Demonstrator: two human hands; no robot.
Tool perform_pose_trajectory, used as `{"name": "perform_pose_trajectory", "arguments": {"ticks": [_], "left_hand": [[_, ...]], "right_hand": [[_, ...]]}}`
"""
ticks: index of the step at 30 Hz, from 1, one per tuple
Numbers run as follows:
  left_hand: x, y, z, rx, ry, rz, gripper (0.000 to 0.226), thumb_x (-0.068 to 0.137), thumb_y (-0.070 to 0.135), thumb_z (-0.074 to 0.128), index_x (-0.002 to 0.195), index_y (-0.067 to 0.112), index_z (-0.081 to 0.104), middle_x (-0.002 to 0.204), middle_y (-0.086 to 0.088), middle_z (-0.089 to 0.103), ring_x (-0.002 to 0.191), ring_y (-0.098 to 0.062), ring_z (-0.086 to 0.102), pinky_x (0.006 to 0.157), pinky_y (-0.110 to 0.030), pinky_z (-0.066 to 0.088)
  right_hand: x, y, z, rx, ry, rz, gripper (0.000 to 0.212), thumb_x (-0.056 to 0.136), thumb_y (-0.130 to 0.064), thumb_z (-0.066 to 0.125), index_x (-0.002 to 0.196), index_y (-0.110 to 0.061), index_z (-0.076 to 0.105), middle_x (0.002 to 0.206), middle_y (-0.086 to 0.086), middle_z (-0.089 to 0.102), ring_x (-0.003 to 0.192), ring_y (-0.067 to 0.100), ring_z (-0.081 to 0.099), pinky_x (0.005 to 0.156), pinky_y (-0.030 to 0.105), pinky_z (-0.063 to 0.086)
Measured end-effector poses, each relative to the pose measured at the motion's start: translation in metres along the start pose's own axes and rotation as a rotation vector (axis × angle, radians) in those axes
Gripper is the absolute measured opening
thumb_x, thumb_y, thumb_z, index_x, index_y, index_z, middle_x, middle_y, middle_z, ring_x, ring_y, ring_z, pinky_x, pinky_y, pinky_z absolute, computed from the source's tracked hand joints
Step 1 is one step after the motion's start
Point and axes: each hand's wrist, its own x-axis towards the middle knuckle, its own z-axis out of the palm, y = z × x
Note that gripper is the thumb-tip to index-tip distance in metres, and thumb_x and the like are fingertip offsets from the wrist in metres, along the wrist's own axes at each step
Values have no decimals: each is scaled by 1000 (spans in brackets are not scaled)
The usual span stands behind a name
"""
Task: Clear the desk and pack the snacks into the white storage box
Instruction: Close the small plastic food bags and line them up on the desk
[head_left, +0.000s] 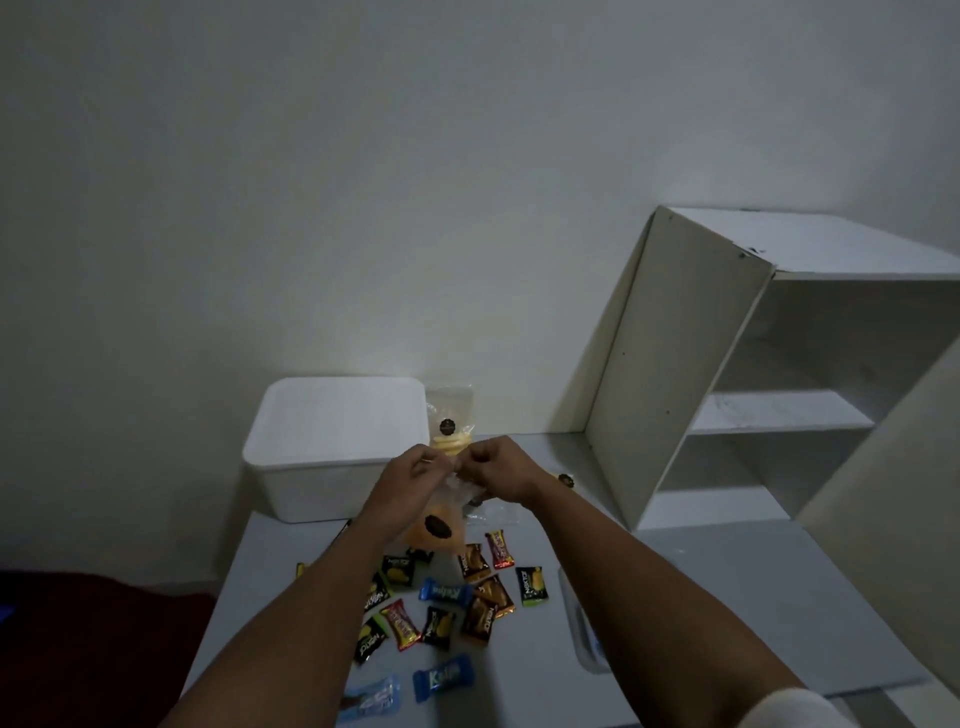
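While both hands, left hand (415, 470) and right hand (493, 467), are pinching the clear snack bag (435, 525) by its crinkly top, it is hanging light and slippery (contents probably brittle)

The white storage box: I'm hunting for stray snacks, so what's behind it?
Beside the white storage box, at its right rear corner, a clear cookie bag stands against the wall. The box's own body hides whatever lies directly behind it.

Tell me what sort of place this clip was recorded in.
Probably a private room at home, dimly lit, perhaps a bedroom or study corner. A small grey desk stands against a bare wall, an empty white shelf unit sits on it, and wrapped snacks lie scattered beside a white storage box.
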Motion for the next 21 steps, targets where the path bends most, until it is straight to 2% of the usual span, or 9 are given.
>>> {"name": "perform_pose_trajectory", "arguments": {"ticks": [1,2,5,6,9,11,14,18,21], "left_hand": [[-6,3,-1,-9,-32,-10,41,77,57,73,102,24,68,102,2,71,101,-17,67,76,-28,50],[-10,5,-1,16,-67,-26,49,71,57,79,106,26,65,102,4,69,98,-15,67,74,-28,51],[-18,4,0,162,-157,-15,55,71,33,89,115,29,58,101,13,61,92,-4,60,67,-22,48],[-19,2,0,191,-166,-9,56,71,32,90,116,29,57,103,14,61,93,-4,60,68,-22,47],[-16,-6,-3,258,-175,-11,49,69,33,88,109,32,61,103,10,69,98,-12,66,78,-32,55],[-17,-7,-6,285,-198,-10,36,72,27,87,101,31,67,97,11,73,93,-7,69,87,-35,55],[-13,-7,-10,280,-203,-22,27,73,28,86,98,27,76,93,9,78,89,-8,72,90,-37,57],[-11,-6,-13,240,-121,-37,22,73,31,87,90,21,76,89,3,78,84,-14,73,85,-37,57],[-14,-2,-14,197,-37,-18,35,78,40,83,74,10,66,70,3,67,67,-15,64,68,-31,47]], "right_hand": [[-2,0,0,21,12,-9,16,98,-16,63,90,-15,77,91,21,74,77,31,69,77,52,58],[-4,0,1,58,29,-13,18,99,-15,62,89,-17,77,92,23,74,76,33,68,76,53,57],[-11,-7,-4,100,70,-25,15,98,-15,64,100,-6,77,84,17,71,67,21,67,65,38,57],[-13,-10,-5,73,65,-28,17,97,-16,67,103,-3,76,81,14,70,63,17,64,60,32,55],[-17,-18,-12,-7,46,-39,21,94,-18,71,107,-3,77,74,11,64,56,12,53,50,21,47],[-20,-23,-18,-76,50,-47,21,92,-21,73,108,-8,78,76,6,66,58,8,52,49,19,45],[-22,-24,-27,-60,93,-46,21,86,-24,79,100,-8,79,88,10,75,65,9,58,55,22,49],[-30,-24,-26,145,205,-61,23,87,-23,78,100,-4,76,91,19,71,70,16,59,64,30,51],[-39,-25,-22,273,239,-25,38,86,-49,74,107,-17,74,104,9,74,89,20,68,81,35,57]]}}
